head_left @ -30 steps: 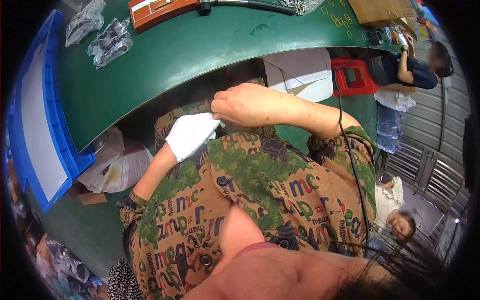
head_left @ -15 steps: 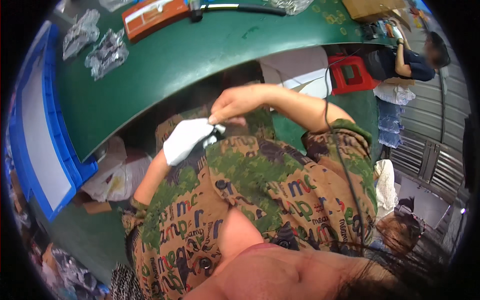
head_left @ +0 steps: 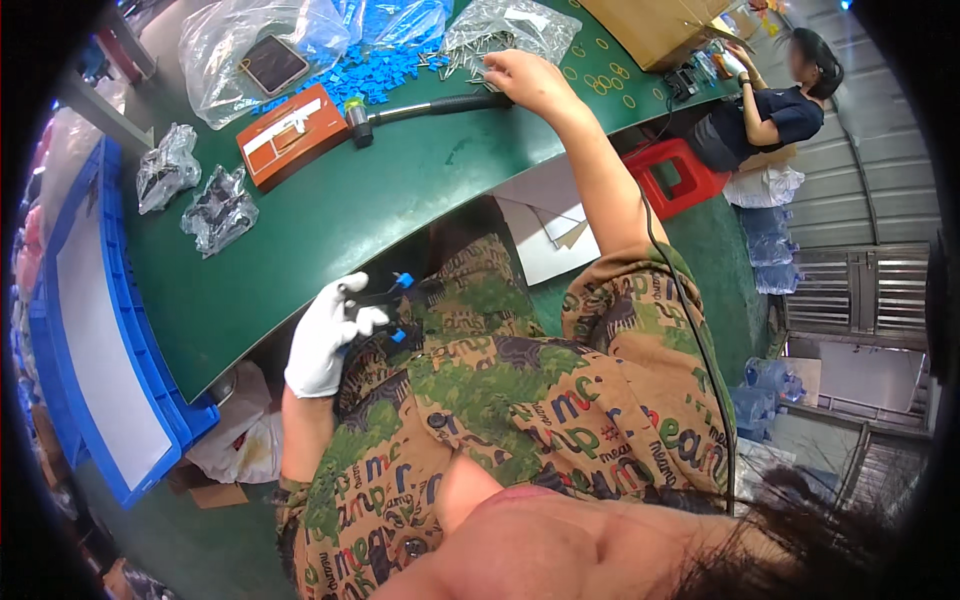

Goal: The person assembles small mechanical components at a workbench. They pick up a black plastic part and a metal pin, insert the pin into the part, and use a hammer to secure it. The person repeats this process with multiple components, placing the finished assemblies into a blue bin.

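The left hand (head_left: 325,345), in a white cloth glove, is clamped on a small black part with blue tips (head_left: 390,305) just below the green table (head_left: 330,230) edge. The bare right hand (head_left: 525,75) pinches into a crinkled clear bag of metal pins (head_left: 490,30), beside a black-handled mallet (head_left: 420,105).

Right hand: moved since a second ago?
Yes. The right hand left the gloved left hand at the lap and reached out onto the green table.
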A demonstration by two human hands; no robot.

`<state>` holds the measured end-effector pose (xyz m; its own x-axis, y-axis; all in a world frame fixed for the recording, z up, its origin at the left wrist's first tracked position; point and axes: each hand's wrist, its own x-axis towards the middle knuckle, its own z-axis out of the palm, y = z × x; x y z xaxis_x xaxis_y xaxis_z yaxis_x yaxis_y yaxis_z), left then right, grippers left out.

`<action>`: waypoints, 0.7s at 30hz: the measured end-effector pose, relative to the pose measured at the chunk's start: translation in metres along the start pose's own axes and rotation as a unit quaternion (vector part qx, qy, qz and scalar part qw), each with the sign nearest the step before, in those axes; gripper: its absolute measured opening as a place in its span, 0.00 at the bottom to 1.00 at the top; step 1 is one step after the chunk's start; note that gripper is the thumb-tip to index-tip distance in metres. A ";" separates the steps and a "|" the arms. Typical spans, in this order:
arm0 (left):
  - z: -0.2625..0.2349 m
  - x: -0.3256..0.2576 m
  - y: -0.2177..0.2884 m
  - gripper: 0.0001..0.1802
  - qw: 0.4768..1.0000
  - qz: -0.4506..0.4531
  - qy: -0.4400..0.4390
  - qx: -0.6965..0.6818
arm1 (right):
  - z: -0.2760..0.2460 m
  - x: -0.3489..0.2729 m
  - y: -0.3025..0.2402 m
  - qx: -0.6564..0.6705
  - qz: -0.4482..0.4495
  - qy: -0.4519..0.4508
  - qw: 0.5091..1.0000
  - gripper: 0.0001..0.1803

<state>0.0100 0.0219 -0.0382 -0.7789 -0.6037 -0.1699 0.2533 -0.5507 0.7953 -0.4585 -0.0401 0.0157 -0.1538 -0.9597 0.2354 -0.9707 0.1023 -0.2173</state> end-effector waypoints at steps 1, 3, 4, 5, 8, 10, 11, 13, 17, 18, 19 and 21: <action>0.009 0.006 -0.001 0.33 1.000 -0.015 0.008 0.000 | 0.009 0.007 0.010 -0.068 0.002 -0.023 0.997 0.16; 0.022 0.013 -0.007 0.26 0.998 -0.016 0.049 -0.038 | 0.013 0.019 0.013 -0.124 0.000 -0.062 0.990 0.16; 0.027 0.018 -0.011 0.22 0.995 -0.020 0.074 -0.060 | 0.020 0.020 0.018 -0.144 0.001 -0.086 0.986 0.16; 0.028 0.019 -0.011 0.23 0.993 -0.025 0.090 -0.074 | 0.025 0.022 0.020 -0.158 0.001 -0.073 0.985 0.16; 0.034 0.018 -0.010 0.22 0.991 -0.014 0.129 -0.043 | 0.031 0.019 0.023 -0.134 -0.017 -0.035 0.990 0.14; 0.029 0.015 -0.010 0.22 0.991 -0.013 0.129 -0.032 | 0.034 0.019 0.024 -0.107 -0.025 -0.022 0.994 0.13; 0.027 0.015 -0.011 0.22 0.991 -0.014 0.128 -0.027 | 0.034 0.019 0.025 -0.094 -0.027 -0.015 0.995 0.13; 0.026 0.013 -0.014 0.22 0.991 -0.010 0.130 -0.032 | 0.033 0.016 0.027 -0.059 -0.024 0.021 0.998 0.14; 0.023 0.018 -0.020 0.21 0.992 -0.012 0.122 -0.018 | 0.026 0.013 0.035 -0.153 0.009 0.044 0.987 0.19; 0.023 0.018 -0.021 0.21 0.993 -0.011 0.119 -0.014 | 0.026 0.016 0.038 -0.183 0.021 0.013 0.983 0.20; 0.024 0.018 -0.021 0.21 0.993 -0.009 0.115 -0.011 | 0.027 0.018 0.040 -0.212 0.033 -0.018 0.977 0.21; 0.031 0.018 -0.017 0.21 0.993 -0.013 0.119 -0.008 | 0.026 0.022 0.045 -0.172 0.046 -0.063 0.982 0.19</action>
<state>-0.0265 0.0382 -0.0369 -0.6279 -0.7072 -0.3251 0.2458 -0.5765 0.7793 -0.5006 -0.0632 -0.0137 -0.2406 -0.9649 0.1052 -0.9619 0.2515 0.1067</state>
